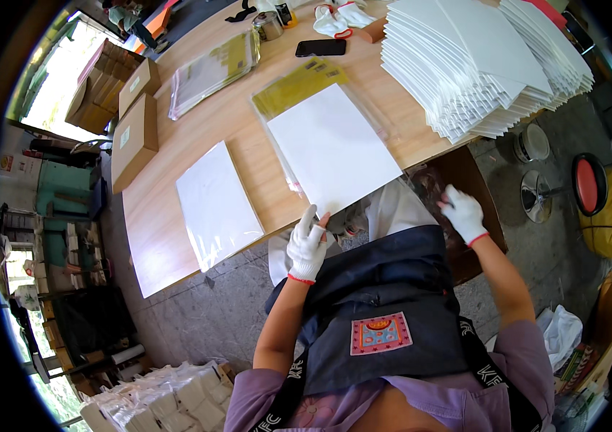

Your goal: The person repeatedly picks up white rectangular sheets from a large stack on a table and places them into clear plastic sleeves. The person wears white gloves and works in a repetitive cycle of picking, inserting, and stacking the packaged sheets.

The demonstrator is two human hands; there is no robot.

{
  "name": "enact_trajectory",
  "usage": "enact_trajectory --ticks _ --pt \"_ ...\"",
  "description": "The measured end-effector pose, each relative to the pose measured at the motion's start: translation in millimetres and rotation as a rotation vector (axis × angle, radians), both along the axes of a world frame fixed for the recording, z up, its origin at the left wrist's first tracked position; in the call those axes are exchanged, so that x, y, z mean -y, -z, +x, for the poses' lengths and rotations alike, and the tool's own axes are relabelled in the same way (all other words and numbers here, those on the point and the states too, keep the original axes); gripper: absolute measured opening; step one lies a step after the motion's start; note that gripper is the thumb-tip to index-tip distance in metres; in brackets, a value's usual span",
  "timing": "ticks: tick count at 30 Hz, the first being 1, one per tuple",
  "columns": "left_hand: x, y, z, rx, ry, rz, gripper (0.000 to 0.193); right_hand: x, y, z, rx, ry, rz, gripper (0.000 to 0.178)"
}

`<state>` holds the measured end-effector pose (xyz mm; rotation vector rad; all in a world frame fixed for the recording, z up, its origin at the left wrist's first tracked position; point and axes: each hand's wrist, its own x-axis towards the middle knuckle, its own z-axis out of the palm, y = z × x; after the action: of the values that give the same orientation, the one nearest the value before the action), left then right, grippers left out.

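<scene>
A white sheet lies at an angle over clear plastic sleeves with a yellow-green end, its near corner past the table edge. My left hand, in a white knit glove with bare skin at a fingertip, has thumb and forefinger closed at that corner. To the right, beyond the table edge, my right hand hovers over an open cardboard box with clear plastic film inside. That hand's gloved fingers are parted and slightly blurred; I see nothing between them. Left of the sleeves rests a stack of white sheets.
Tall stacks of white folded boards cover the table's far right. More sleeves, a black phone, spare gloves and a metal tin lie farther back. Cardboard boxes flank the left edge; a stool stands right.
</scene>
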<state>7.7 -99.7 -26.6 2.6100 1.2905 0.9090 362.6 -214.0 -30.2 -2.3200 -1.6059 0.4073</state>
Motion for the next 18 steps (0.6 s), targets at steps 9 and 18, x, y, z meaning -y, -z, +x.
enact_trajectory --ticks 9,18 --pt "-6 12 0 0.335 -0.094 -0.24 0.016 -89 -7 -47 -0.366 -0.279 0.263 0.023" --pt "-4 15 5 1.749 -0.184 -1.265 0.022 -88 22 -56 -1.01 0.392 0.188 0.023"
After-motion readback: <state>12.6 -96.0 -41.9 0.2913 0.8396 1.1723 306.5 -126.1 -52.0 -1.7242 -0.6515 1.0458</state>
